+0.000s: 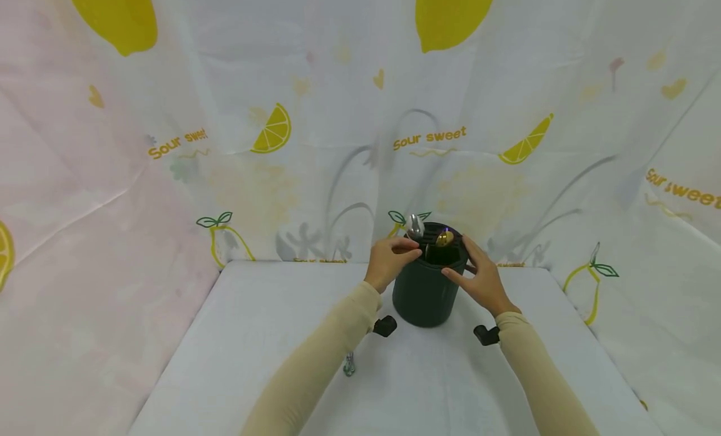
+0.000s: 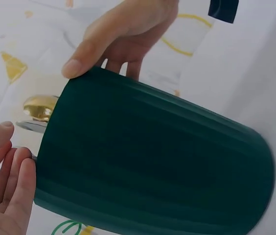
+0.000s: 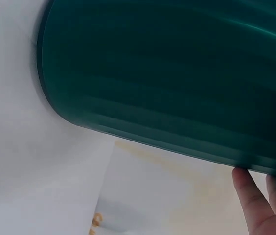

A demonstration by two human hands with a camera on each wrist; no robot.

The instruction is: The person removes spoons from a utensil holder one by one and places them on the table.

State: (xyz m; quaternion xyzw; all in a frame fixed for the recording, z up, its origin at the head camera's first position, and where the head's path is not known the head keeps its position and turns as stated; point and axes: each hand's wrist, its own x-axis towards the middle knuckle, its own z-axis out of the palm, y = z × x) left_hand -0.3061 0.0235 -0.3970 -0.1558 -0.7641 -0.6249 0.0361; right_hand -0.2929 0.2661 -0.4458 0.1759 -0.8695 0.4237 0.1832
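A dark green utensil holder (image 1: 425,295) stands upright on the table. A silver spoon (image 1: 415,226) and a gold spoon (image 1: 445,238) rise bowl-up from its slotted top. My left hand (image 1: 390,261) is at the rim on the left, its thumb and fingers pinching a thin silver utensil (image 2: 14,146) whose lower part is hidden by the holder. On the other side, my right hand (image 1: 481,279) grips the holder near its top, thumb at the front rim and fingers around the right side. In the right wrist view, fingertips (image 3: 241,172) touch its wall.
An ornate metal handle end (image 1: 349,365) lies on the white table (image 1: 265,311), partly covered by my left forearm. Behind the table hangs a lemon-printed cloth (image 1: 332,67), close to the holder. Dark wrist mounts (image 1: 385,326) stick out below both wrists.
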